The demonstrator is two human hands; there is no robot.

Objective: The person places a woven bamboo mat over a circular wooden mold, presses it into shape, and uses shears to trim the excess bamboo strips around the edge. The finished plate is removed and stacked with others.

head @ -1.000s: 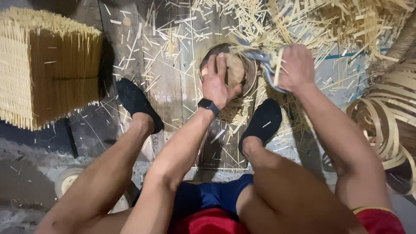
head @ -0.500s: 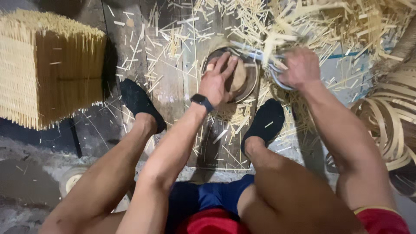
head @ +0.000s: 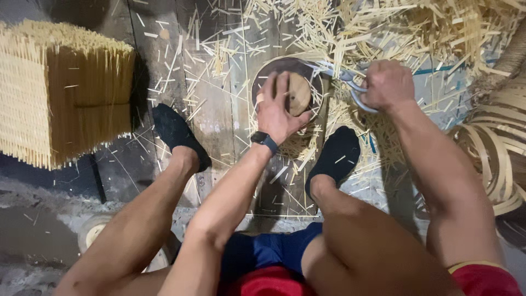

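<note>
My left hand lies flat, fingers spread, on a round wooden block that sits inside a dark bamboo ring on the plank floor. A black watch is on that wrist. My right hand is shut on grey-handled scissors, just right of the ring. Their blades point left across the ring's far rim, among pale bamboo strips. My two feet in black shoes rest on either side of my left forearm.
A tall block of bundled bamboo sticks stands at the left. Cut bamboo slivers lie heaped at the top right and scattered over the planks. Coils of flat bamboo strip sit at the right edge.
My right hand with the scissors has shifted slightly right, and the pale strip that stood up beside it is gone from view. My left hand stays on the block, fingers now more spread.
</note>
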